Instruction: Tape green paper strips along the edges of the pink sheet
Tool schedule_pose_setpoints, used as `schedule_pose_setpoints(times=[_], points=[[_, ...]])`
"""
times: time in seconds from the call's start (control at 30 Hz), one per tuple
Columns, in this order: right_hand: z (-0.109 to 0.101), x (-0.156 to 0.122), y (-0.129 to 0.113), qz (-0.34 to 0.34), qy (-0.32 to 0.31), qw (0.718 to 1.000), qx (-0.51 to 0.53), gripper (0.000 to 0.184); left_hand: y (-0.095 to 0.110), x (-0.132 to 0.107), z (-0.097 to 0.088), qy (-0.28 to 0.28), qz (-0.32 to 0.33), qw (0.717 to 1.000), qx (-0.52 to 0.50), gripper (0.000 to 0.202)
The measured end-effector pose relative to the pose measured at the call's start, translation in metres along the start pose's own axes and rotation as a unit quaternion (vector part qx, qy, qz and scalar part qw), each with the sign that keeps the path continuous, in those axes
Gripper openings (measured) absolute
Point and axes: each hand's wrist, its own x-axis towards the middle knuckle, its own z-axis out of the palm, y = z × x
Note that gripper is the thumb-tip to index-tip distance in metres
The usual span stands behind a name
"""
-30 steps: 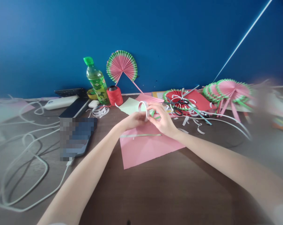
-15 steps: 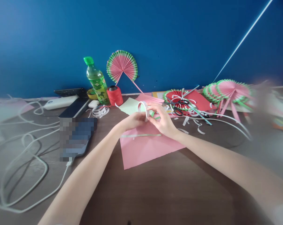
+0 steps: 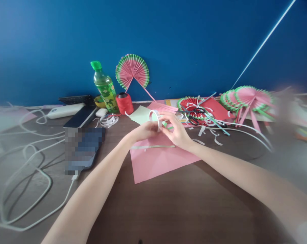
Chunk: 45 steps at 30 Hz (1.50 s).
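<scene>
A small white tape roll (image 3: 155,117) is held upright between both hands above a pink paper sheet (image 3: 158,159). My left hand (image 3: 142,131) is closed on the roll's lower left side. My right hand (image 3: 175,129) pinches it from the right, with its fingertips on the rim. A thin pale strip (image 3: 153,147) lies across the pink sheet just under the hands. A light green paper (image 3: 142,115) lies behind the roll.
Scissors (image 3: 194,114) rest on red paper among loose strips at the right. Watermelon paper fans (image 3: 246,98) lie far right and one fan (image 3: 132,70) leans on the blue wall. A green bottle (image 3: 104,87), red thread spool (image 3: 124,103), phone (image 3: 83,149) and white cables (image 3: 28,176) sit left.
</scene>
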Motion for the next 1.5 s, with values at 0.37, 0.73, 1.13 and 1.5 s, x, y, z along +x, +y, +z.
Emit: schedule_pose_setpoints(times=[0.37, 0.73, 1.13, 1.5], points=[[0.005, -0.003, 0.004, 0.010, 0.022, 0.998, 0.052, 0.040, 0.002, 0.000, 0.001, 0.000, -0.005, 1.000, 0.007, 0.011], [-0.005, 0.006, 0.008, 0.009, 0.105, 0.994, -0.018, 0.003, 0.018, -0.003, -0.002, 0.019, -0.016, 0.999, 0.028, 0.013], [-0.006, 0.006, 0.004, 0.098, 0.095, 0.989, 0.061, 0.011, 0.022, -0.004, -0.008, 0.048, -0.070, 0.996, 0.031, 0.032], [-0.008, 0.007, 0.002, 0.126, 0.082, 0.984, 0.097, 0.010, 0.026, -0.007, -0.009, 0.051, -0.060, 0.995, 0.063, 0.029]])
